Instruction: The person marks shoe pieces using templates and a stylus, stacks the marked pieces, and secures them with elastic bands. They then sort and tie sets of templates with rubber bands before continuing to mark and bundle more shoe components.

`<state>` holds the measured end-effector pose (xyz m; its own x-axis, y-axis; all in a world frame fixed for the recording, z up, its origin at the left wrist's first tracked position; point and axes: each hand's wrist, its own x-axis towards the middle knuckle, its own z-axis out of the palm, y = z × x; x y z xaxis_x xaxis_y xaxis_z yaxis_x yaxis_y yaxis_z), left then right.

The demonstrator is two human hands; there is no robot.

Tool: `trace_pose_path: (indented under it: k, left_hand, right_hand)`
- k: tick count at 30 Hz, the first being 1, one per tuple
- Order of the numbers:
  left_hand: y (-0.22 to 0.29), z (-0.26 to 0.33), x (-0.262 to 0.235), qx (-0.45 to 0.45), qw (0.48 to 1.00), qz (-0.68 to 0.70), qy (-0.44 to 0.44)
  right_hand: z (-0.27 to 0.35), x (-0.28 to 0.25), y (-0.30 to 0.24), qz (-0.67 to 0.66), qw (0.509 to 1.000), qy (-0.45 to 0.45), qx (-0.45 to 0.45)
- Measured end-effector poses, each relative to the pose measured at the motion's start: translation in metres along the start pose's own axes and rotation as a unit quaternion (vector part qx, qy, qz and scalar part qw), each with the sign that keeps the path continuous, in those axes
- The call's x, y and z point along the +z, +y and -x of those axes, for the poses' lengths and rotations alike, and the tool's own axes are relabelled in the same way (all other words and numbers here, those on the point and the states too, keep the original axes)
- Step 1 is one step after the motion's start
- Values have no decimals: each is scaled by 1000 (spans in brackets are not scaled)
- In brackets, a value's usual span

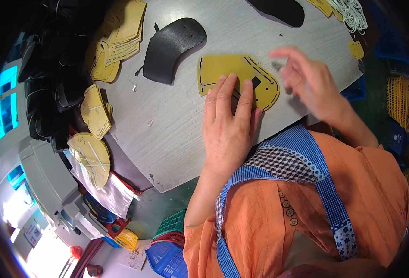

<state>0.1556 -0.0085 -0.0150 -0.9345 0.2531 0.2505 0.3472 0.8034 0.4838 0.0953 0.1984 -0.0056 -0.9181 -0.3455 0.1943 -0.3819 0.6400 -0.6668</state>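
A flat yellow template [223,69] with slots and a dark cut-out lies on the grey table [167,134]. My left hand [227,125] rests flat on it, fingers together, pressing its lower part. My right hand [308,81] hovers blurred just right of the template's rounded end, fingers spread and holding nothing that I can see. A black leather piece [169,46] lies on the table to the left of the template, apart from it.
Stacks of yellow templates [118,39] sit at the table's far left, more bundles [95,111] at its left edge. Black pieces [280,10] and white cord [352,14] lie at the back. Plastic baskets [167,245] stand on the floor below.
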Motion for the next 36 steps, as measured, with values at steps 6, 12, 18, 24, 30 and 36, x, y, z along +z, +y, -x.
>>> trace_pose_path:
  k: [6,12,18,24,30,36]
  left_hand:
    - [-1,-1,-1,12,1000,-10,5]
    - [-2,0,3,20,1000,-8,12]
    - [-2,0,4,16,999,-2,42]
    - [2,-2,0,-3,1000,13,27]
    - [-3,0,4,-29,998,34,44]
    - [-4,-1,1,-29,998,38,44]
  right_hand:
    - [-55,7,-18,-291,954,-11,66]
    - [-93,65,-19,-225,942,-191,-161]
    - [-113,60,-17,-7,977,-126,-170]
    - [-89,45,-33,-114,960,-221,-127]
    - [-52,36,-16,-50,971,-122,-201]
    - [-13,1,-17,-179,966,-178,-49]
